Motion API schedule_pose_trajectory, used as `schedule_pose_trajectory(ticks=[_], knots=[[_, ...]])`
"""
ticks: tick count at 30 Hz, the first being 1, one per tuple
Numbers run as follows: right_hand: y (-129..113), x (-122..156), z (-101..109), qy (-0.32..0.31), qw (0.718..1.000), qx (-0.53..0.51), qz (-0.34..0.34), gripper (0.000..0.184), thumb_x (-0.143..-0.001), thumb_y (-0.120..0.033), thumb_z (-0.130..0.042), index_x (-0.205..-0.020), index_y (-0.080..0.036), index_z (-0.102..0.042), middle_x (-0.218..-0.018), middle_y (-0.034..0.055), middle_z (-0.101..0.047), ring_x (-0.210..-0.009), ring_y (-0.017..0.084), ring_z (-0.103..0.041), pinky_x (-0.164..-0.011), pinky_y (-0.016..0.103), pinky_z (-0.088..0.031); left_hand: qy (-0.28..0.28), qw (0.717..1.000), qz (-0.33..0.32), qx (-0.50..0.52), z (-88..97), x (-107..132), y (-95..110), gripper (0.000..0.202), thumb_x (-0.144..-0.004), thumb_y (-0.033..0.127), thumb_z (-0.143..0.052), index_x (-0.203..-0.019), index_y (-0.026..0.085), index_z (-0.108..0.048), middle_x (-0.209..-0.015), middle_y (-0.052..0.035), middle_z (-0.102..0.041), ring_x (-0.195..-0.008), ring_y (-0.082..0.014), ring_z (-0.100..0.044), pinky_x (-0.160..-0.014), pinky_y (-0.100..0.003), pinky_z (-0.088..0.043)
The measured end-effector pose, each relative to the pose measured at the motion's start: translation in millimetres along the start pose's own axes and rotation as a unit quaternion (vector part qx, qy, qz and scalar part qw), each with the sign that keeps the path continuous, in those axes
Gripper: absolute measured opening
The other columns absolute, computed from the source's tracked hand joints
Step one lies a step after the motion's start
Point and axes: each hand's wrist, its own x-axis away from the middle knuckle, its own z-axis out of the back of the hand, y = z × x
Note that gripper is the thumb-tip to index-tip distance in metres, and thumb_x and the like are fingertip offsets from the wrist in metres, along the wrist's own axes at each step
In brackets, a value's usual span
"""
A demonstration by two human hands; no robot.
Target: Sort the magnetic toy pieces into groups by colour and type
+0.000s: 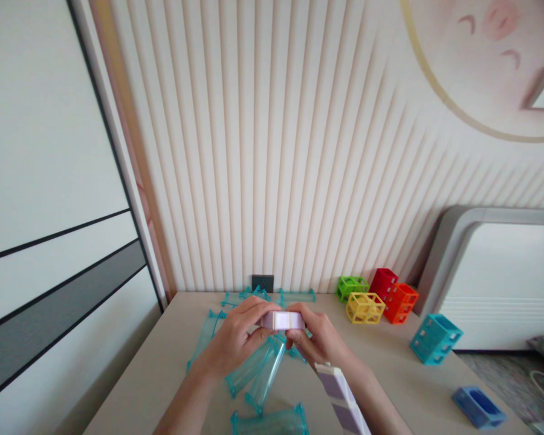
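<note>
My left hand [238, 335] and my right hand [317, 332] pinch a small lavender block [281, 321] from its two ends, above the table. It has pale edges and thin yellowish lines across it. Below the hands lie several translucent teal plastic pieces [265, 374], some long and tube-like with flared ends. Another teal piece [269, 422] lies at the near edge of the view. Close to my right forearm rises a lavender and white segmented column [338, 393], its lower part cut off by the frame.
On the beige table [140, 368], at the back right, stand open-frame blocks in green [352, 288], yellow [365, 307], red [384, 285] and orange [401, 303]. A teal stack [436, 339] and a blue block [479, 406] sit near the right edge. A ribbed wall [272, 151] rises behind.
</note>
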Motion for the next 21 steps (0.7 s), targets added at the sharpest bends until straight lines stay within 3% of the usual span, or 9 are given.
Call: schedule_pose_trajectory(ticks=[4, 7, 12, 16, 21], knots=[[0.9, -1.5, 0.1, -0.047, 0.998, -0.032, -0.006, 0.05, -0.1, -0.066, -0.044, -0.097, -0.019, -0.059, -0.066, 0.0034, -0.075, -0.056, 0.015, -0.063, -0.053, 0.022, -0.039, 0.041, 0.992, -0.056, -0.103, 1.0, -1.3, -0.2, 0.023, -0.105, 0.03, -0.051, -0.122, 0.023, -0.063, -0.103, -0.0049, -0.07, -0.097, -0.0185, -0.065, -0.086, -0.029, -0.051], [-4.0, -1.9, -1.0, -0.079, 0.993, -0.087, -0.028, 0.055, -0.099, -0.07, -0.039, -0.09, -0.019, -0.056, -0.057, 0.0019, -0.07, -0.049, 0.014, -0.059, -0.049, 0.022, -0.033, 0.079, 0.968, -0.107, -0.212, 2.7, -2.7, 1.2, 0.024, -0.105, 0.024, -0.049, -0.122, 0.02, -0.065, -0.1, -0.0059, -0.07, -0.094, -0.0195, -0.064, -0.086, -0.032, -0.05], [-10.3, -0.9, -1.0, -0.104, 0.954, -0.237, -0.15, 0.061, -0.086, -0.081, -0.049, -0.081, -0.021, -0.054, -0.051, -0.0024, -0.061, -0.041, 0.014, -0.06, -0.038, 0.021, -0.028, 0.119, 0.915, -0.193, -0.332, 4.5, -3.2, 1.9, 0.025, -0.104, 0.013, -0.05, -0.12, 0.017, -0.068, -0.101, -0.0068, -0.072, -0.097, -0.0209, -0.063, -0.094, -0.038, -0.046], [-6.1, -1.7, 0.9, -0.099, 0.934, -0.257, -0.227, 0.058, -0.084, -0.077, -0.059, -0.075, -0.019, -0.062, -0.048, -0.0064, -0.05, -0.034, 0.009, -0.052, -0.03, 0.018, -0.029, 0.117, 0.895, -0.209, -0.376, 4.5, -3.2, -1.2, 0.026, -0.104, 0.012, -0.049, -0.119, 0.017, -0.069, -0.101, -0.0058, -0.074, -0.098, -0.0211, -0.063, -0.098, -0.04, -0.045], [2.9, -5.2, -3.4, -0.084, 0.895, -0.344, -0.269, 0.063, -0.074, -0.08, -0.067, -0.064, -0.018, -0.059, -0.045, -0.0065, -0.048, -0.026, 0.006, -0.043, -0.021, 0.017, -0.024, 0.086, 0.902, -0.205, -0.369, 2.9, -3.8, -2.8, 0.026, -0.101, 0.008, -0.053, -0.121, 0.017, -0.067, -0.102, -0.006, -0.073, -0.101, -0.0207, -0.064, -0.101, -0.041, -0.045]])
